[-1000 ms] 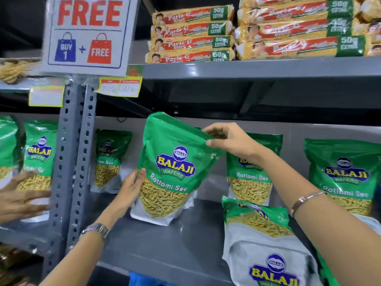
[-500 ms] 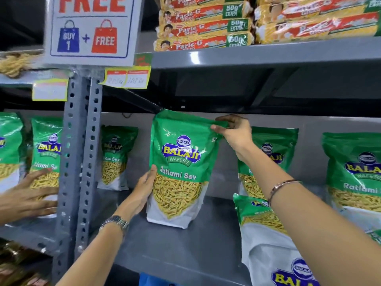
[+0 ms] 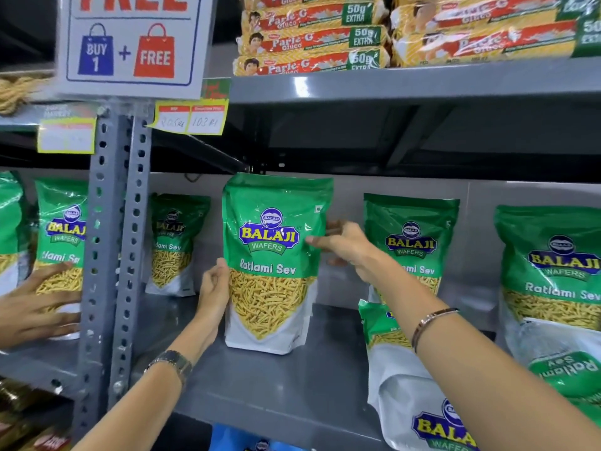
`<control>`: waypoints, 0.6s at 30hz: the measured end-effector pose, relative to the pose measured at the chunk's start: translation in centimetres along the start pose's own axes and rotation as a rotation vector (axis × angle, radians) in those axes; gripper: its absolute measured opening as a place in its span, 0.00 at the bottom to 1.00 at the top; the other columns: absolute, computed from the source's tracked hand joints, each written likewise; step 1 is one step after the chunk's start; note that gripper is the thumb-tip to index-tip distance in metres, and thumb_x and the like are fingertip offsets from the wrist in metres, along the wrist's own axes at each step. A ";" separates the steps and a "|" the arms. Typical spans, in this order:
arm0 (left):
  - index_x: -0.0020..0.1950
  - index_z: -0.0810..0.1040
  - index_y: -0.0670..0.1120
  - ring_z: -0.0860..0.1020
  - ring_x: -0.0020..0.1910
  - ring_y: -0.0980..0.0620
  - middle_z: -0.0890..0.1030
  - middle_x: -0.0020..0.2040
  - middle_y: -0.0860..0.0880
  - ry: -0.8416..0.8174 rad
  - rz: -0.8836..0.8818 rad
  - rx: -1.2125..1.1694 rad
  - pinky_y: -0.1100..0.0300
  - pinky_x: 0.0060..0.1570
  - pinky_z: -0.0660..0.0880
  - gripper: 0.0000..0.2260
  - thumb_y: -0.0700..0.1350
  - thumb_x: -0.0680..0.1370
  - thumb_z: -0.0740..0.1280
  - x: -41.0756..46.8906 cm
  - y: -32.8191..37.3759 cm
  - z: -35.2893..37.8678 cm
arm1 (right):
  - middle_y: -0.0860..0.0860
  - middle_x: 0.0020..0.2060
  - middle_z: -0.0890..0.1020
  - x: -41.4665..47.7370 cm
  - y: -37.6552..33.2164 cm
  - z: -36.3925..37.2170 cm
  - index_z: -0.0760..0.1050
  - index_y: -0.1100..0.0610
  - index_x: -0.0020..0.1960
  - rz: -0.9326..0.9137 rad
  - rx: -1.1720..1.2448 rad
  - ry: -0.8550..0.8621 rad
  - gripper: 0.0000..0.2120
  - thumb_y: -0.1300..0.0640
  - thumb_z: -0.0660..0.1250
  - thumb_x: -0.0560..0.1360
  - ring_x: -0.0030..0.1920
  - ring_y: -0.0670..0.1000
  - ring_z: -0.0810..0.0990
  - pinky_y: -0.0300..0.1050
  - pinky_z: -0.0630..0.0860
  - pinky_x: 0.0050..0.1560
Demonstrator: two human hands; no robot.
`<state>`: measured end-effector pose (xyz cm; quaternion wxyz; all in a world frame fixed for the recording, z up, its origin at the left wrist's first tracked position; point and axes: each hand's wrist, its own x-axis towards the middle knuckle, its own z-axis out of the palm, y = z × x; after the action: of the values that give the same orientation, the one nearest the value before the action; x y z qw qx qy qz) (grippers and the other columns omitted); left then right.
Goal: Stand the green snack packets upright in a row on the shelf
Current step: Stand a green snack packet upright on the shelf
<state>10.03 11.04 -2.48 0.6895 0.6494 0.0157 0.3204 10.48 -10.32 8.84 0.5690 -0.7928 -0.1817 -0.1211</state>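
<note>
A green Balaji Ratlami Sev packet (image 3: 273, 255) stands upright on the grey shelf (image 3: 260, 385), its white base on the shelf floor. My left hand (image 3: 213, 289) presses against its lower left edge. My right hand (image 3: 344, 245) pinches its right edge near the logo. More green packets stand behind: one at the back left (image 3: 174, 242), one (image 3: 411, 236) behind my right wrist, one at the far right (image 3: 549, 268). Another packet (image 3: 409, 385) lies tipped forward at the front right under my right forearm.
A perforated grey upright post (image 3: 113, 239) divides the bays. Another person's hand (image 3: 35, 307) rests on a green packet (image 3: 61, 236) in the left bay. Biscuit packs (image 3: 312, 37) fill the upper shelf (image 3: 406, 81); a "Buy 1 + Free" sign (image 3: 130, 43) hangs above.
The packet has gone from tilted in the air to upright with its base on the shelf. My right hand slid from its top corner down to its right edge.
</note>
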 end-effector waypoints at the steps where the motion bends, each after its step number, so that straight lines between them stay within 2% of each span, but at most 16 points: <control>1: 0.66 0.63 0.47 0.67 0.67 0.46 0.69 0.68 0.44 -0.021 -0.011 -0.017 0.50 0.66 0.62 0.26 0.64 0.76 0.51 -0.3 0.1 -0.1 | 0.53 0.61 0.75 -0.1 0.4 0.1 0.65 0.60 0.65 0.063 -0.043 -0.067 0.34 0.53 0.76 0.65 0.59 0.54 0.76 0.53 0.78 0.54; 3: 0.67 0.61 0.50 0.67 0.67 0.47 0.68 0.68 0.48 -0.124 -0.045 0.042 0.49 0.68 0.62 0.39 0.74 0.66 0.52 -0.7 -0.1 -0.4 | 0.51 0.65 0.72 -0.6 1.2 0.6 0.61 0.58 0.69 0.155 -0.135 -0.219 0.43 0.47 0.77 0.62 0.62 0.53 0.74 0.46 0.79 0.46; 4: 0.69 0.59 0.51 0.65 0.68 0.49 0.67 0.69 0.50 -0.190 -0.041 0.092 0.48 0.69 0.61 0.45 0.78 0.60 0.53 -0.8 -0.3 -0.5 | 0.51 0.66 0.72 -0.6 1.6 0.8 0.62 0.57 0.70 0.176 -0.170 -0.283 0.44 0.45 0.77 0.61 0.62 0.52 0.74 0.44 0.79 0.43; 6: 0.73 0.54 0.53 0.61 0.72 0.50 0.61 0.73 0.52 -0.292 -0.005 0.148 0.47 0.71 0.58 0.51 0.79 0.56 0.55 -1.2 -0.6 -0.7 | 0.52 0.64 0.75 -0.7 1.9 1.3 0.67 0.56 0.67 0.173 -0.192 -0.338 0.36 0.44 0.75 0.64 0.60 0.52 0.76 0.42 0.79 0.39; 9: 0.74 0.53 0.53 0.61 0.72 0.50 0.61 0.74 0.51 -0.299 -0.015 0.163 0.46 0.71 0.58 0.50 0.78 0.58 0.58 -1.3 -0.7 -1.2 | 0.54 0.61 0.78 -1.5 1.5 1.5 0.72 0.58 0.63 0.138 -0.184 -0.292 0.23 0.49 0.69 0.72 0.60 0.54 0.76 0.41 0.78 0.39; 15: 0.71 0.58 0.54 0.65 0.69 0.48 0.66 0.72 0.50 -0.321 -0.043 0.169 0.43 0.69 0.61 0.48 0.78 0.57 0.59 -2.9 0.6 -2.1 | 0.56 0.58 0.79 -3.0 1.0 1.4 0.72 0.60 0.61 0.089 -0.243 -0.252 0.25 0.47 0.70 0.71 0.56 0.55 0.78 0.48 0.81 0.49; 18: 0.70 0.61 0.54 0.68 0.67 0.48 0.70 0.69 0.49 -0.332 -0.048 0.152 0.44 0.68 0.63 0.49 0.78 0.55 0.61 -4.0 1.3 -2.4 | 0.56 0.57 0.80 -4.0 0.7 1.1 0.73 0.60 0.60 0.065 -0.260 -0.236 0.26 0.46 0.71 0.69 0.54 0.56 0.80 0.51 0.81 0.50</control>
<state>5.28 11.24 -3.19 0.6389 0.7431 -0.0589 0.1902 7.18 -10.06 6.31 0.4399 -0.8739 -0.2044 -0.0311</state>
